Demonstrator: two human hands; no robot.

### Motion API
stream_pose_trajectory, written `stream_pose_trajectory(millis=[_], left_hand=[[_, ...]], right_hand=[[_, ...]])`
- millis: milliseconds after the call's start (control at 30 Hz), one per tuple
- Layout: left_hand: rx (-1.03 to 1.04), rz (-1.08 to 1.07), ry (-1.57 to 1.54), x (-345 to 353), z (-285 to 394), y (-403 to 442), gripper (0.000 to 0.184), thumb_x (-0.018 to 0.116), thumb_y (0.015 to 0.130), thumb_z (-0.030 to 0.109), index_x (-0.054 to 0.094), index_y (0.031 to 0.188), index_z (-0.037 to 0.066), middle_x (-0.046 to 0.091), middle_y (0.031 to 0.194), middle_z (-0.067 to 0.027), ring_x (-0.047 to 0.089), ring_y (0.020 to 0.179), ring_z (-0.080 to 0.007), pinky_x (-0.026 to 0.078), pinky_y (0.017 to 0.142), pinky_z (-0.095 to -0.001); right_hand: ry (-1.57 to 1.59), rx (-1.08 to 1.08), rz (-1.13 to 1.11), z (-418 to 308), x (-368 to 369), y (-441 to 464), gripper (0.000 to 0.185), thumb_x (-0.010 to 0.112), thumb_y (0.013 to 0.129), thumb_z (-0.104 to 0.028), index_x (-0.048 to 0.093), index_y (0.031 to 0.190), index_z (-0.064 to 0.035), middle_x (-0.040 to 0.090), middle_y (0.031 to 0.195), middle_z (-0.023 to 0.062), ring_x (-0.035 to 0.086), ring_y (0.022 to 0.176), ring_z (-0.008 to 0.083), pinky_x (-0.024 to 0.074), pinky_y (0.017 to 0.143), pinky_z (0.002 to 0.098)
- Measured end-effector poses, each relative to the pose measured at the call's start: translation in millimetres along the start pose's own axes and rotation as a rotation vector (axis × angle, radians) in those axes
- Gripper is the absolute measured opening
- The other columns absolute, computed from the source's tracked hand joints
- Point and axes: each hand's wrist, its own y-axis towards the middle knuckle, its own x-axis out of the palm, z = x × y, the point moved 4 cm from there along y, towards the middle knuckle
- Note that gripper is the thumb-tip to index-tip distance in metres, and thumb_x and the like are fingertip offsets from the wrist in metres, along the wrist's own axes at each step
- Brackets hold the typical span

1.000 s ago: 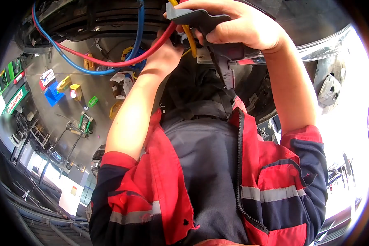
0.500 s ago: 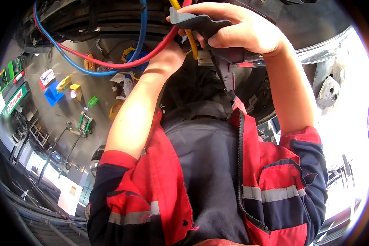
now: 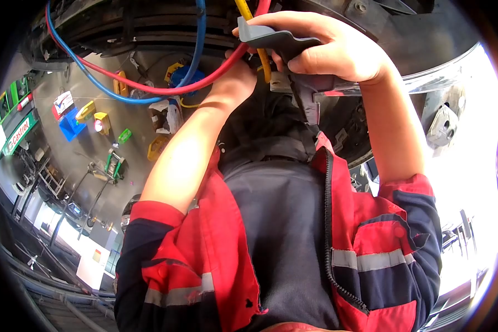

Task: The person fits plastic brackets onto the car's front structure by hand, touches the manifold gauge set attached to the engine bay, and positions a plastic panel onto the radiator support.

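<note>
A dark grey moulded plastic part (image 3: 282,41) is gripped in my right hand (image 3: 343,52), thumb on its near side and fingers over the far side. Its narrow lower end hangs down toward my jacket. My left hand (image 3: 235,83) is beside it, behind the red hose (image 3: 221,71); its fingers are mostly hidden, and what they hold cannot be made out. A yellow hose (image 3: 264,61) passes between the two hands. The blue hose (image 3: 198,50) loops to the left of my left hand.
Dark vehicle parts (image 3: 149,25) span the top, with a clear lamp edge (image 3: 437,74) at the right. On the floor at left are a blue container (image 3: 72,124), yellow containers and a green-handled jack (image 3: 114,164). A white bag (image 3: 173,115) lies near my left forearm.
Both hands and the grey part have shifted slightly right and down in the view. The hoses have also shifted a little to the right. My right hand keeps its hold on the part.
</note>
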Motion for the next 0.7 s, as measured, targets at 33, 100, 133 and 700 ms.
stream_pose_trajectory(millis=[33,100,133,700], left_hand=[[-0.001,-0.006,-0.005,-0.6,2.0,-3.1,0.043,0.053,0.094,0.012,0.044,0.135,0.001,0.054,0.131,-0.0252,0.052,0.127,-0.037,0.044,0.103,-0.0432],[-0.015,-0.003,0.003,-3.2,5.3,-4.9,0.043,0.052,0.094,0.013,0.044,0.134,0.0,0.054,0.131,-0.0266,0.052,0.127,-0.0379,0.044,0.103,-0.0432],[-0.028,0.006,0.014,-2.2,3.0,-4.3,0.044,0.052,0.094,0.013,0.044,0.134,-0.001,0.053,0.132,-0.0275,0.052,0.127,-0.0386,0.045,0.103,-0.0432],[-0.035,0.022,0.212,-10.8,-15.5,2.4,0.042,0.058,0.091,0.022,0.051,0.123,-0.006,0.068,0.096,-0.0264,0.069,0.085,-0.0357,0.054,0.077,-0.0421]], right_hand=[[-0.001,-0.012,0.002,0.4,-0.4,-0.1,0.067,0.056,0.071,0.0,0.051,0.138,0.0039,0.061,0.125,0.0124,0.057,0.108,0.0189,0.0445,0.098,0.0323],[-0.025,-0.025,0.008,2.0,-1.2,0.2,0.067,0.056,0.071,0.0,0.051,0.138,0.0038,0.061,0.125,0.0123,0.057,0.107,0.0187,0.0448,0.098,0.0324],[-0.037,-0.032,0.009,2.4,-1.6,0.5,0.067,0.056,0.071,0.0,0.051,0.138,0.0037,0.061,0.125,0.0123,0.057,0.106,0.0186,0.0449,0.098,0.0324],[-0.015,-0.001,-0.195,-33.8,-3.3,-6.4,0.062,0.061,0.075,-0.018,0.055,0.131,0.0053,0.065,0.113,0.0129,0.059,0.103,0.0185,0.0466,0.091,0.029]])
